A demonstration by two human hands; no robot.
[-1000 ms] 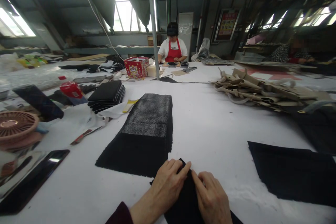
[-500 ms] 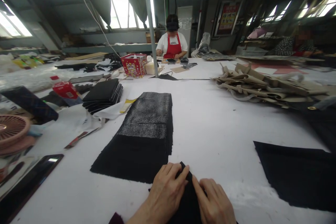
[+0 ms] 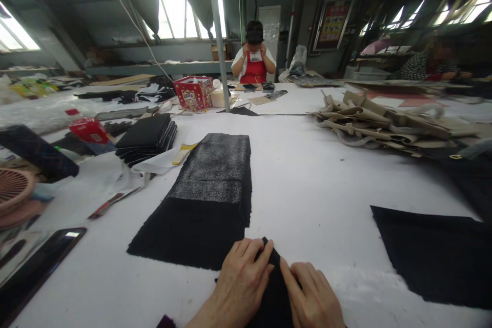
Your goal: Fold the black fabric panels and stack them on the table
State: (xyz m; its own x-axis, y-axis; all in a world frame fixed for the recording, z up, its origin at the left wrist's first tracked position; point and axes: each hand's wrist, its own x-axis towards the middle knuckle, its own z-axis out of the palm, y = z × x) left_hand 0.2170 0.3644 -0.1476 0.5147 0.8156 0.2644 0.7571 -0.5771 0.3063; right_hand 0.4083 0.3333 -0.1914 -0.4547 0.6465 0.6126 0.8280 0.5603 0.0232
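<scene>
A narrow piece of black fabric [image 3: 275,292] lies on the white table between my hands, its far end coming to a folded corner. My left hand [image 3: 246,277] is closed on its left side, fingertips pressed down near that corner. From the right, my right hand [image 3: 313,292] pinches the fabric's edge, index finger stretched along it and the other fingers curled. Just beyond my left hand lies a larger flat stack of black fabric [image 3: 192,230], its far part speckled grey. The fabric's near end runs out of view.
At right lies another black fabric piece [image 3: 438,256], with a heap of beige pieces [image 3: 384,118] behind it. On the left are folded black pieces [image 3: 144,136], a phone [image 3: 42,271] and a pink fan [image 3: 15,192]. A co-worker in a red apron [image 3: 254,67] sits opposite.
My hands stay nearly in place on the black fabric. The view has shifted slightly, so things at left appear further left. The co-worker opposite has raised both hands to head height.
</scene>
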